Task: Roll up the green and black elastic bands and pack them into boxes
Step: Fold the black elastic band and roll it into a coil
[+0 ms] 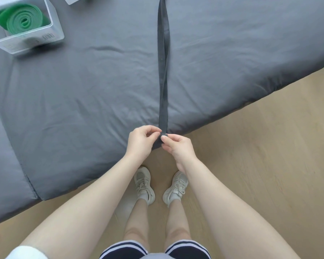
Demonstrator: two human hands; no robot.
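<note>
A long black elastic band [163, 58] lies stretched flat along the grey bed, running from the top edge of the view down to the bed's near edge. Its near end is pinched between my left hand [141, 141] and my right hand [177, 146], where a small tight curl of band shows between the fingertips. A green elastic band [21, 18], rolled into a coil, sits inside a clear box [53, 32] at the top left of the bed.
The grey bed cover [82, 90] fills most of the view. A corner of a second clear box [74, 0] shows at the top edge. Light wooden floor [260, 146] lies to the right and below, with my feet in pale sneakers near the bed's edge.
</note>
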